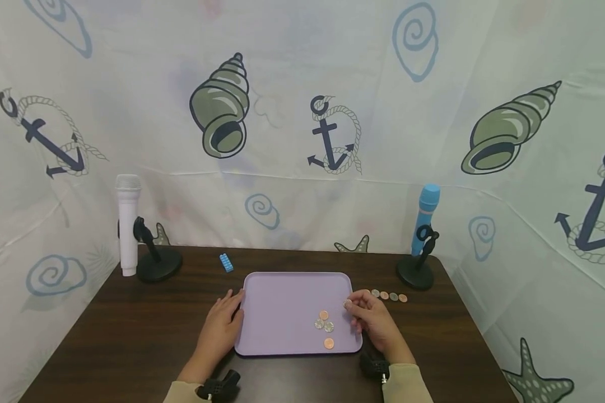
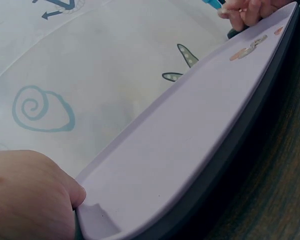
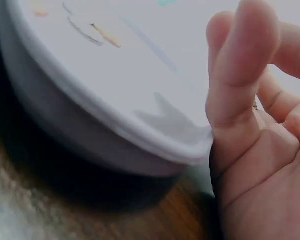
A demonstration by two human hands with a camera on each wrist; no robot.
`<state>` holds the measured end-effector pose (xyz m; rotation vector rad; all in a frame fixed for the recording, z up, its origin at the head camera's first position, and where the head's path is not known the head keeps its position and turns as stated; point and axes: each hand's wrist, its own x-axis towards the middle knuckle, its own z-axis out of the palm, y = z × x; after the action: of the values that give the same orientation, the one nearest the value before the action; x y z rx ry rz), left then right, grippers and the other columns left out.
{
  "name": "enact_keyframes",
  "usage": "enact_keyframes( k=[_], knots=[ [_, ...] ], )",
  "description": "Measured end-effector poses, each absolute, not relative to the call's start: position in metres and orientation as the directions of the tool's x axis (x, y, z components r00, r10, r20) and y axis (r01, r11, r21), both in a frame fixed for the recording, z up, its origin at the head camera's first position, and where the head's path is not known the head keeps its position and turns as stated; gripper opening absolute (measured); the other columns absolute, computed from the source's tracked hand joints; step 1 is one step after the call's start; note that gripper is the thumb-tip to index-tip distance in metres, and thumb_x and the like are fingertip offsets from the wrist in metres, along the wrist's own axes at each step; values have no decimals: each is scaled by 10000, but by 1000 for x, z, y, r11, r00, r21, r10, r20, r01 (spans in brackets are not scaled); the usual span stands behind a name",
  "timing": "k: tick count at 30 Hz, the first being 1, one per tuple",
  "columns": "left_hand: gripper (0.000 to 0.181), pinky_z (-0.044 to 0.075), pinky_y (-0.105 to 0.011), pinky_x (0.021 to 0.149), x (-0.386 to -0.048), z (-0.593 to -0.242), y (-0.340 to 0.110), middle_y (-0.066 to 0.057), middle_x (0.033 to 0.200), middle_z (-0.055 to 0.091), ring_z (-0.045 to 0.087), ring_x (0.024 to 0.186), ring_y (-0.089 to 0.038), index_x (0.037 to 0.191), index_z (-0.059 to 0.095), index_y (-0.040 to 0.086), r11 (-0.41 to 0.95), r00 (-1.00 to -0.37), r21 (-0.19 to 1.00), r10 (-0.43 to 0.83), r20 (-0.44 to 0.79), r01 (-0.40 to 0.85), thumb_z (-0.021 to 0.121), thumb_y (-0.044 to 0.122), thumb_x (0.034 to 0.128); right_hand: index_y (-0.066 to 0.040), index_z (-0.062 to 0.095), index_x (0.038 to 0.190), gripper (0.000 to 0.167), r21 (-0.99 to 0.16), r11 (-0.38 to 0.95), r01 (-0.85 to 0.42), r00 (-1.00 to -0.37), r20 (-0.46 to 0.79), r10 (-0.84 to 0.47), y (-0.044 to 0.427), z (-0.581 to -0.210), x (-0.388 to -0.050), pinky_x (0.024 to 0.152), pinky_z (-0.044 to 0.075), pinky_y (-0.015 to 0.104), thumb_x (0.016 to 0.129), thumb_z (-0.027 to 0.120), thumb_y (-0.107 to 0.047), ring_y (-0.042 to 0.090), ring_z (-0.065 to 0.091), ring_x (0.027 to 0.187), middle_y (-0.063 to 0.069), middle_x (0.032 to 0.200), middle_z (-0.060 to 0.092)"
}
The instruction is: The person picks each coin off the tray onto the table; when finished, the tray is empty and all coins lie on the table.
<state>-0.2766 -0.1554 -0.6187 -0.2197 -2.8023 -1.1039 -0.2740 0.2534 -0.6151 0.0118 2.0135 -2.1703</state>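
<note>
Pinching a coin (image 1: 346, 304), the right grip (image 1: 377, 323) lies nearer, upper right of loose coins (image 1: 329, 327), lower centre of frame; left grip (image 1: 220, 324) relaxed.

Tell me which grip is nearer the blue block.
Left: the left grip is short of the blue block, at the left edge of the tray; the right grip is across the tray from it.

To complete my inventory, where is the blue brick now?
In the head view, the blue brick lies on the table, beyond the far left corner of the purple tray.
</note>
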Motion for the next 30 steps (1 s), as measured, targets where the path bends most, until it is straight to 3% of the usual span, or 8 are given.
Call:
enact_keyframes(
  k=[3,7,17,30],
  knots=[
    [518,164,-631,1375,-277,-618,-156,-147,1676,515,332,1654,-399,1614,523,58,726,-985,667,92,149,169,563,153,1107,-22,615,1206,275,-979,-154,136,-989,-124,-85,255,-617,-272,537,557,215,1028,765,-168,114,598,629,33,924,646],
    [519,172,-642,1369,-277,-619,-156,-159,1673,516,342,1647,-415,1612,525,58,731,-984,661,90,152,169,566,165,1106,35,623,1158,273,-980,-170,100,-994,-106,26,252,-614,-267,528,561,233,1007,783,-129,131,589,609,51,876,632],
    [523,154,-625,1380,-279,-622,-155,-142,1687,502,319,1661,-392,1624,515,77,728,-987,668,87,134,155,553,189,1114,64,637,1215,345,-997,-64,47,-957,-63,282,266,-612,-259,479,574,258,996,806,-143,147,600,567,106,931,757],
    [528,145,-624,1382,-280,-623,-157,-138,1695,493,307,1667,-389,1632,503,79,730,-987,666,92,128,155,548,193,1119,51,667,1235,309,-994,79,70,-930,-37,367,270,-609,-259,496,615,304,1004,787,-115,154,640,595,151,984,777]
  ],
)
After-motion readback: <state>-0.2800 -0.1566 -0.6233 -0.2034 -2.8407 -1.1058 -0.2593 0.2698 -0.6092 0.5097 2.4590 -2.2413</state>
